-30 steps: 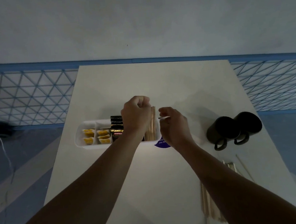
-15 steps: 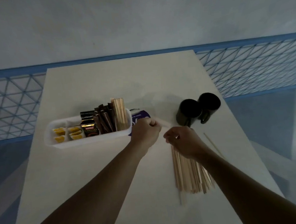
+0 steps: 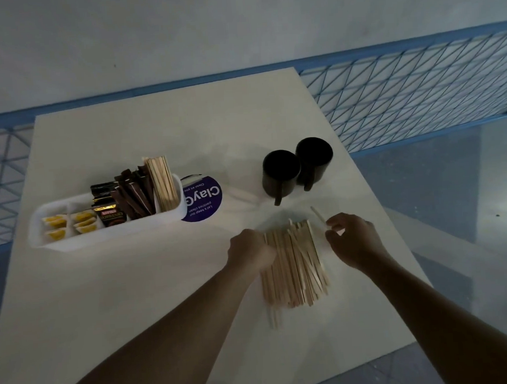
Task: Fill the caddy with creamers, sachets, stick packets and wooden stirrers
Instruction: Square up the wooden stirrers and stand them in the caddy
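**Squaring up loose stirrers for the caddy**

Left hand (image 3: 250, 252) curled against the left edge of the wooden stirrers (image 3: 293, 267) heaped near on the table (image 3: 134, 305); grip hidden. Right hand (image 3: 352, 245) half curled just right of the heap, over a lone stirrer (image 3: 318, 214); impossible to tell whether pinched.

Best to squeeze from both sides, tap the ends level, lift as one bundle, then drop upright beside the standing stirrers (image 3: 163, 183) at the right end of the caddy (image 3: 114, 234), far left.

Legible upside down on the purple disc (image 3: 204, 199): "Clay", "Let's keep our pantries clean". Sachets (image 3: 108, 208): print too small to read.
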{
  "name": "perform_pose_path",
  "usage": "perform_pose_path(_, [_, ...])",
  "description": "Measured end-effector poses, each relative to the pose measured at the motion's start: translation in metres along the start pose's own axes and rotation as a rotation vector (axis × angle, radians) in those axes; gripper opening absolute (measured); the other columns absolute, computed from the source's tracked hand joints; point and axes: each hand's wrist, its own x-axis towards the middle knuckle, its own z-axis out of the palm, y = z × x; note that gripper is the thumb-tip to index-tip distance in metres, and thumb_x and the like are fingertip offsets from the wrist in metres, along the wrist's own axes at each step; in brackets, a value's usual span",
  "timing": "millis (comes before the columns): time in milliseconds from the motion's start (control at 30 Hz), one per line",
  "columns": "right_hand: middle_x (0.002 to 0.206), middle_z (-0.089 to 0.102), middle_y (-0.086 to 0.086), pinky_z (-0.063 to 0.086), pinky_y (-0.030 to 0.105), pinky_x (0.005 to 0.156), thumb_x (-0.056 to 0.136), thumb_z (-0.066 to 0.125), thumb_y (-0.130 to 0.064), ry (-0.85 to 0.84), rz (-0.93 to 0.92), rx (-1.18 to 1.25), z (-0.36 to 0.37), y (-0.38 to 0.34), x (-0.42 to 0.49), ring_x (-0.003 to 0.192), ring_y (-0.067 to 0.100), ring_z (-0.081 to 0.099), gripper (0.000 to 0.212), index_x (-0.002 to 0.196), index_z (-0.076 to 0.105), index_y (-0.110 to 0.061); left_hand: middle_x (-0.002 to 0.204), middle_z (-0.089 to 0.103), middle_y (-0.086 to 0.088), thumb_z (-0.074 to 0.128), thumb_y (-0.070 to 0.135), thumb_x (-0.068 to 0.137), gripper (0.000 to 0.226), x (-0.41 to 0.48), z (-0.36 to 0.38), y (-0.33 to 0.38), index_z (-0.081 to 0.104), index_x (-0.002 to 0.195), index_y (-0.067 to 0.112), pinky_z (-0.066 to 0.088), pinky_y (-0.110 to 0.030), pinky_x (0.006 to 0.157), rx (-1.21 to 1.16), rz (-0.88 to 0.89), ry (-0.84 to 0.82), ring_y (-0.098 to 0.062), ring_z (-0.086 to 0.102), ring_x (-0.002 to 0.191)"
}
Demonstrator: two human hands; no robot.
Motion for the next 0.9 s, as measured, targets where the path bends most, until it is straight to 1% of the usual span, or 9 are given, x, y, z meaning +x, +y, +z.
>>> perform_pose_path(100, [0.126, 0.062, 0.008, 0.051, 0.031, 0.08, 0.093, 0.063, -0.021, -0.01, 0.034, -0.011, 0.002, 0.005, -0.001, 0.1, 0.021, 0.061, 0.044, 0.136, 0.057, -0.013, 0.088, 0.065, -0.007, 0.061, 0.019, 0.088, 0.015, -0.002, 0.007, -0.001, 0.063, 0.096, 0.007, 0.043, -0.025, 0.051, 0.016, -0.023, 0.019, -0.02, 0.064, 0.075])
perform_pose_path(200, [0.126, 0.062, 0.008, 0.047, 0.029, 0.077, 0.094, 0.061, -0.025, -0.021, 0.029, -0.018, 0.007, 0.003, -0.001, 0.099, 0.021, 0.06, 0.045, 0.137, 0.055, -0.012, 0.087, 0.064, -0.007, 0.061, 0.018, 0.087, 0.015, -0.002, 0.01, 0.001, 0.064, 0.096, 0.006, 0.044, -0.025, 0.051, 0.006, -0.035, 0.03, -0.02, 0.063, 0.073])
perform_pose_path(267, [0.122, 0.066, 0.007, 0.046, 0.026, 0.072, 0.096, 0.059, -0.03, -0.067, 0.026, -0.004, 0.011, 0.0, -0.001, 0.094, 0.019, 0.061, 0.04, 0.133, 0.059, -0.013, 0.087, 0.065, -0.007, 0.064, 0.021, 0.087, 0.018, -0.001, 0.012, 0.002, 0.065, 0.098, 0.007, 0.048, -0.027, 0.054, 0.005, -0.034, 0.026, -0.021, 0.065, 0.077])
perform_pose_path(367, [0.106, 0.067, 0.0, 0.046, 0.023, 0.061, 0.096, 0.059, -0.039, -0.154, 0.035, 0.041, 0.016, -0.007, -0.002, 0.083, 0.012, 0.061, 0.034, 0.121, 0.065, -0.016, 0.091, 0.066, -0.006, 0.073, 0.027, 0.083, 0.027, -0.001, 0.016, 0.004, 0.065, 0.101, 0.008, 0.057, -0.031, 0.069, 0.006, -0.028, 0.009, -0.022, 0.067, 0.083])
perform_pose_path(500, [0.098, 0.067, -0.002, 0.058, 0.033, 0.072, 0.089, 0.066, -0.049, -0.196, 0.04, 0.069, 0.021, -0.013, -0.002, 0.085, 0.014, 0.064, 0.035, 0.11, 0.064, -0.021, 0.109, 0.067, -0.009, 0.082, 0.032, 0.074, 0.054, -0.001, 0.022, 0.008, 0.06, 0.116, 0.007, 0.058, -0.037, 0.084, 0.03, 0.0, -0.008, -0.024, 0.066, 0.099])
perform_pose_path(633, [0.089, 0.062, -0.003, 0.053, 0.027, 0.063, 0.086, 0.072, -0.039, -0.184, 0.041, 0.044, 0.024, -0.018, -0.004, 0.077, 0.011, 0.059, 0.025, 0.1, 0.063, -0.02, 0.12, 0.061, -0.011, 0.09, 0.041, 0.06, 0.087, -0.003, 0.025, 0.012, 0.05, 0.128, 0.007, 0.057, -0.039, 0.086, 0.026, -0.03, -0.011, -0.027, 0.062, 0.108])
perform_pose_path(700, [0.087, 0.063, 0.0, 0.054, 0.031, 0.065, 0.088, 0.071, -0.03, -0.161, 0.039, 0.051, 0.024, -0.02, -0.005, 0.075, 0.014, 0.059, 0.018, 0.095, 0.067, -0.014, 0.125, 0.056, -0.012, 0.09, 0.041, 0.059, 0.093, -0.004, 0.026, 0.014, 0.044, 0.131, 0.006, 0.056, -0.039, 0.088, 0.026, -0.032, -0.002, -0.028, 0.059, 0.112])
perform_pose_path(800, [0.088, 0.067, 0.007, 0.059, 0.04, 0.074, 0.089, 0.067, -0.018, -0.138, 0.039, 0.079, 0.024, -0.021, -0.005, 0.08, 0.024, 0.065, 0.014, 0.091, 0.072, -0.005, 0.13, 0.05, -0.012, 0.089, 0.042, 0.062, 0.097, -0.005, 0.029, 0.013, 0.037, 0.136, 0.006, 0.052, -0.039, 0.094, 0.051, -0.013, 0.027, -0.028, 0.052, 0.119])
perform_pose_path(900, [0.086, 0.069, 0.012, 0.059, 0.043, 0.072, 0.089, 0.065, -0.014, -0.117, 0.055, 0.116, 0.025, -0.019, -0.005, 0.079, 0.029, 0.068, 0.014, 0.088, 0.072, -0.002, 0.133, 0.044, -0.012, 0.087, 0.044, 0.064, 0.1, -0.007, 0.034, 0.012, 0.031, 0.139, 0.007, 0.048, -0.037, 0.095, 0.049, -0.005, 0.047, -0.028, 0.049, 0.121])
